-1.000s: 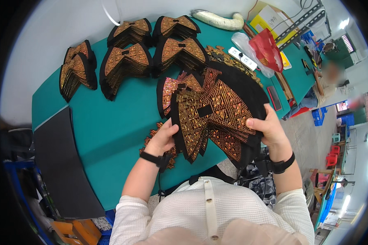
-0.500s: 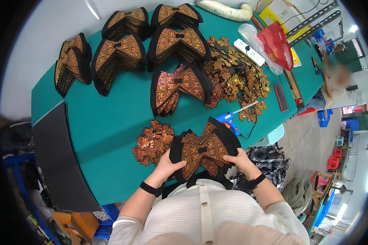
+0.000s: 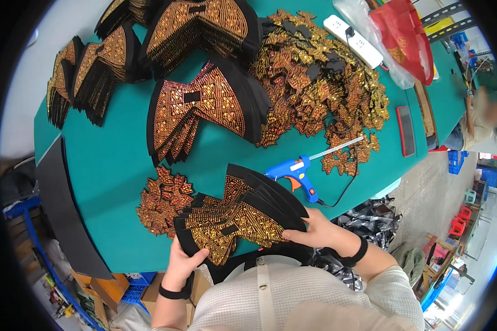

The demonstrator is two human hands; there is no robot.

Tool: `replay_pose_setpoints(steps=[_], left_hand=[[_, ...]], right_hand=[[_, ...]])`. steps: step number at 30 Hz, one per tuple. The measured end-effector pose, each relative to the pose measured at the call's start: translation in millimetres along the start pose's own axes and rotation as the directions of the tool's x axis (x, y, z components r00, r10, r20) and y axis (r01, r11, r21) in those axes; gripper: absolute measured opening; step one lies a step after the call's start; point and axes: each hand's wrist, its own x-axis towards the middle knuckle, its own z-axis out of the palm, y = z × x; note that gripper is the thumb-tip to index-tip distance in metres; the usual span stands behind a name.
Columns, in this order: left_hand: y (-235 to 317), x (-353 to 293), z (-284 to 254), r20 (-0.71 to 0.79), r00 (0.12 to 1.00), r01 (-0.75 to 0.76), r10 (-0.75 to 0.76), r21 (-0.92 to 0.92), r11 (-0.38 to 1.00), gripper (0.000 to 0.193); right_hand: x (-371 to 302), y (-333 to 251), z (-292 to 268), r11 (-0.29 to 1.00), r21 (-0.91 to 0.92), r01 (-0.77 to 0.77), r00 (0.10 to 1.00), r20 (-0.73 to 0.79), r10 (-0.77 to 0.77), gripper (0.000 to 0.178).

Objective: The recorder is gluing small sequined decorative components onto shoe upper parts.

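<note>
Between my hands is a fanned stack of bow-shaped sequined pieces [image 3: 226, 229] in gold and orange with wide black borders. My left hand [image 3: 183, 260] grips its lower left end, thumb on top. At the right end, my right hand [image 3: 309, 230] clasps the black border, thumb over the sequins. The stack tilts up toward the right at the table's near edge. Beside it on the left lies a small heap of orange sequined leaf-shaped patches [image 3: 164, 201]. A blue glue gun [image 3: 292, 174] with a glue stick in its back lies just beyond my right hand.
More bow-shaped stacks [image 3: 207, 105] stand along the far left of the green table [image 3: 107, 182]. A large heap of gold leaf-shaped patches [image 3: 320, 83] fills the far middle. Right of it are a white power strip [image 3: 353, 41], a red-edged phone [image 3: 406, 131] and a red bag [image 3: 403, 41].
The held stack has swung from nearly level to tilted, its left end lower and nearer me. Its sequins look more golden. My view has shifted closer to the table.
</note>
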Motion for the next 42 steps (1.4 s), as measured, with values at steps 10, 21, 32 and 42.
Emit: replay_pose_setpoints(steps=[10,21,32,42], left_hand=[[-5.6,7.7,22.5,0.072,0.993,-0.088,0.09,-0.037,0.995,0.056],[-26.2,-3.9,8.7,0.12,0.977,-0.173,0.174,-0.018,0.985,0.061],[-44.9,-4.9,6.3,0.119,0.916,-0.399,0.382,0.191,0.897,0.071],[-63.6,-77.8,40.2,0.313,0.468,-0.665,0.826,0.741,0.096,0.065]], right_hand=[[-7.7,20.0,-4.3,0.983,0.089,0.159,0.969,-0.206,-0.138,0.047],[-19.1,45.1,21.6,0.961,0.061,0.27,0.928,-0.283,-0.243,0.046],[-32.7,77.4,25.4,0.972,0.101,0.212,0.916,-0.366,-0.162,0.036],[-28.5,12.0,41.0,0.151,-0.984,0.097,0.659,-0.05,-0.75,0.045]])
